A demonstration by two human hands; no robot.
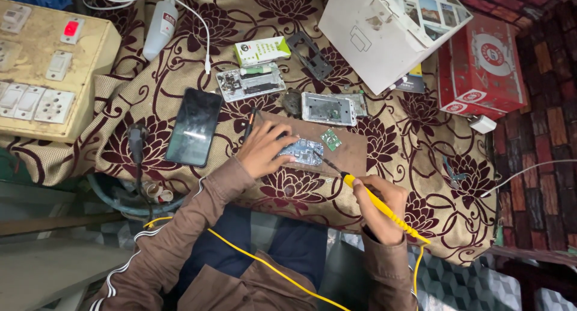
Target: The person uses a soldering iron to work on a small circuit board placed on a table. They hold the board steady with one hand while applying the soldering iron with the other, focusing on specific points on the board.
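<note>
My left hand (264,149) rests flat on a brown board (354,152), its fingers pressing down a phone circuit board (303,152). My right hand (378,206) grips a yellow soldering iron (384,210) like a pen; its dark tip (321,159) touches the right edge of the circuit board. A small green circuit piece (330,139) lies on the brown board just above the tip. The iron's yellow cord (258,260) loops down across my lap.
A black phone (193,126) lies left of my hand. Opened phone bodies (327,108) (251,82), a green-and-white box (261,50), a white box (384,31) and a red box (481,64) sit farther back on the patterned cloth (415,137). A switchboard (42,64) stands at left.
</note>
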